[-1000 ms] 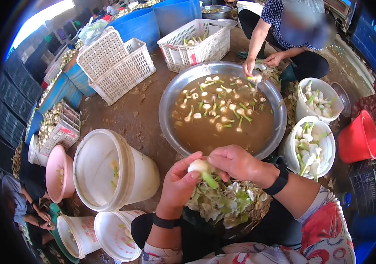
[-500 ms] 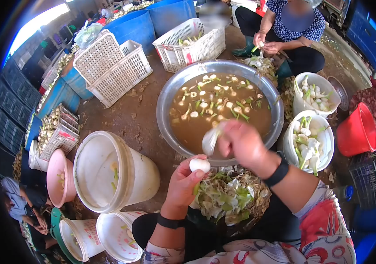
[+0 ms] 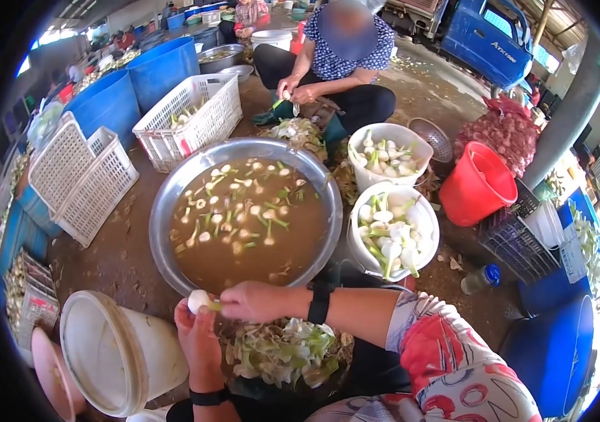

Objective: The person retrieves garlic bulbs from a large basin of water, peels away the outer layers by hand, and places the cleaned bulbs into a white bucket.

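Note:
A peeled white garlic bulb (image 3: 200, 301) with a short green stem is in front of me, at the near rim of the metal basin (image 3: 161, 264). My left hand (image 3: 200, 342) grips the bulb from below, with fingers and thumb closed around it. My right hand (image 3: 252, 302) is closed on the green stem, to the right of the bulb. Below both hands lies a pile of stripped garlic skins and leaves (image 3: 287, 352). Brown water fills the basin, with several garlic bulbs floating in it.
Two white buckets of peeled garlic (image 3: 432, 243) (image 3: 426, 151) stand right of the basin, beside a red bucket (image 3: 479, 184). A large white bucket (image 3: 106, 355) is at my left. Crates (image 3: 198, 119) stand behind. A person (image 3: 345, 77) handles garlic across the basin.
My right hand has come down from its raised, blurred position with a strip of skin to the bulb's stem. My left hand still holds the bulb. The view has swung right.

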